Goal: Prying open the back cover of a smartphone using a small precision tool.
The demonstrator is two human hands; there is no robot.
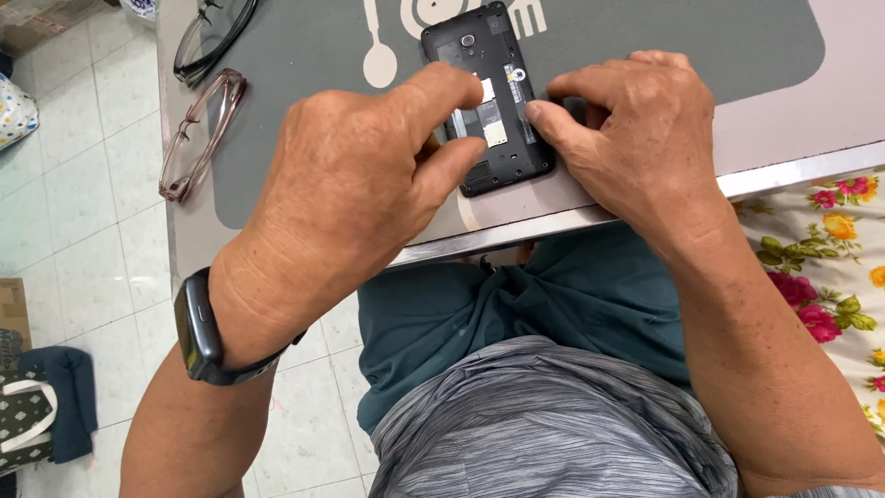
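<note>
Head view: both hands pinch phone near table edge.

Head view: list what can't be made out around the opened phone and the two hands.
- Phone: its lower left part is covered by the left hand, its right edge by the right hand.
- Right hand fingertips: curled under, so what they press is hidden.
- Dark-framed glasses: cut off by the top edge.
- Parts inside the phone: too small to tell apart.
- Table: the right end runs out of frame.
</note>
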